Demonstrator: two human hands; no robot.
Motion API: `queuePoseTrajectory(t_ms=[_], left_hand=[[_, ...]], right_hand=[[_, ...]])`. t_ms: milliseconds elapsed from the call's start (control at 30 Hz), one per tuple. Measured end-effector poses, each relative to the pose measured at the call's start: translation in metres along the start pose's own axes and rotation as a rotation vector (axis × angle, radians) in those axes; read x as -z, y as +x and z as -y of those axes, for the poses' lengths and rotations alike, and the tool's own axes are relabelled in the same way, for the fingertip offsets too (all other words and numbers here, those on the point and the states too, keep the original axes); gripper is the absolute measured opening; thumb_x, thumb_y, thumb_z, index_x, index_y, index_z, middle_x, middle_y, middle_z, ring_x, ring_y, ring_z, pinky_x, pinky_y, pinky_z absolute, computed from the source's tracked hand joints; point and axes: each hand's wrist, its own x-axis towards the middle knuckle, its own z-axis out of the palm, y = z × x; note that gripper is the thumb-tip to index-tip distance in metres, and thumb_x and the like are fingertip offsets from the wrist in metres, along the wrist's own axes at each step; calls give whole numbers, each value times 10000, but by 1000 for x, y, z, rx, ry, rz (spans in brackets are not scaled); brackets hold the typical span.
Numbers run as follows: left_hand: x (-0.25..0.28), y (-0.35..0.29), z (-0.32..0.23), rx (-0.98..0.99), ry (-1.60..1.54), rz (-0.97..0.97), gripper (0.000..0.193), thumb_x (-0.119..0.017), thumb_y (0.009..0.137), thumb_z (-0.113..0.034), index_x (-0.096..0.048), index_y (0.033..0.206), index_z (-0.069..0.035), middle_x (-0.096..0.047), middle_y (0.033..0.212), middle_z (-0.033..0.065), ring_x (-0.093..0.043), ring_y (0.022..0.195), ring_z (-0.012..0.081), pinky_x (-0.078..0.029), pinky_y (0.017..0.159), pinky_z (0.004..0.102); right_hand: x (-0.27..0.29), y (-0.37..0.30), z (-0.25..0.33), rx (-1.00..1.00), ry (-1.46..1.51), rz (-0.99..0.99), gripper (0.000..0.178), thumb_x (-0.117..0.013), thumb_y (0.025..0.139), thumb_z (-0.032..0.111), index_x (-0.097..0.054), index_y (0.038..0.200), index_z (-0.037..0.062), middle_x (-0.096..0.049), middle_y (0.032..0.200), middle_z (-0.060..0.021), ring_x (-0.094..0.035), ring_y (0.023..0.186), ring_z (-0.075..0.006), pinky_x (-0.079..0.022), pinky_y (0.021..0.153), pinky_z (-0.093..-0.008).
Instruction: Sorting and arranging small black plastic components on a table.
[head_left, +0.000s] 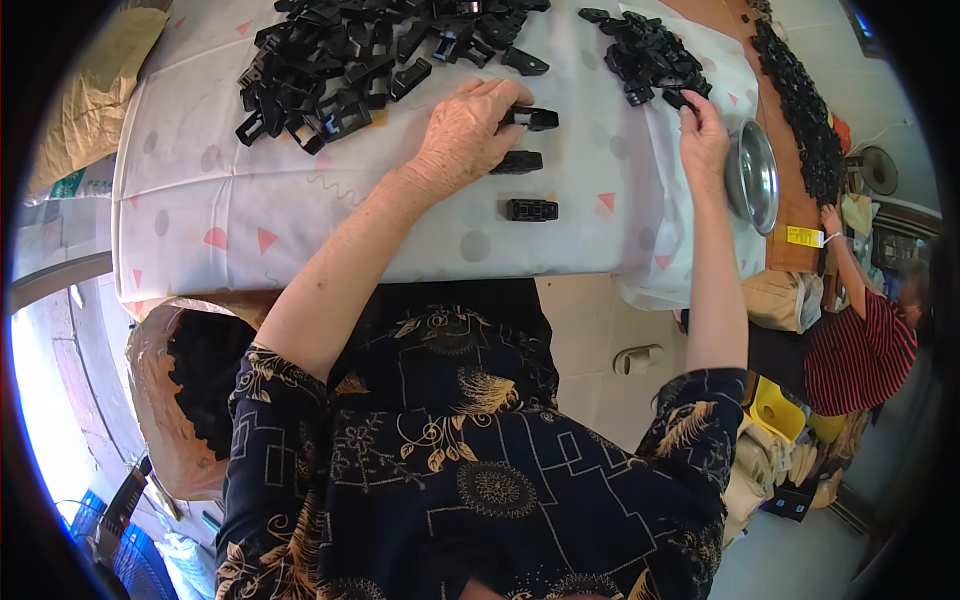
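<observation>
My left hand (pixel 470 130) is closed around a black plastic housing (pixel 535 119) on the patterned tablecloth, its fingers curled over the left end. Just below it lie two similar parts in a column: a black plastic block (pixel 518 162) near my thumb and a black slotted block (pixel 532 210) nearer the table edge. Farther right, my right hand (pixel 704 135) pinches a small black plastic piece (pixel 677 99) at the near edge of a pile of small black pieces (pixel 645 55). A large heap of black housings (pixel 340 65) spreads beyond my left hand.
A metal bowl (pixel 755 178) stands beside my right wrist. More black parts (pixel 800 120) line the wooden table at right, where a co-worker in a striped shirt (pixel 860 355) reaches in. An open sack (pixel 160 400) with black contents sits below the table's left side.
</observation>
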Motion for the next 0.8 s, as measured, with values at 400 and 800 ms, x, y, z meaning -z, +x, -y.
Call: queuePoseTrajectory(t_ms=[400, 800], left_hand=[[0, -2, -3, -51, 52, -37, 442, -717, 804, -173, -563, 1216, -134, -606, 1129, 69, -567, 1111, 278, -488, 952, 406], [6, 3, -3, -92, 160, 59, 320, -737, 818, -236, -639, 1100, -120, -562, 1134, 39, -561, 1120, 264, -493, 927, 413]], right_hand=[[7, -49, 98, 383, 19, 539, 283, -544, 889, -40, -622, 1155, 16, -539, 1259, -138, -585, 1069, -320, -498, 914, -370], [-15, -78, 117, 180, 241, 225, 290, -655, 870, -34, -660, 1153, 28, -677, 1041, -104, -646, 951, -259, -526, 825, -338]])
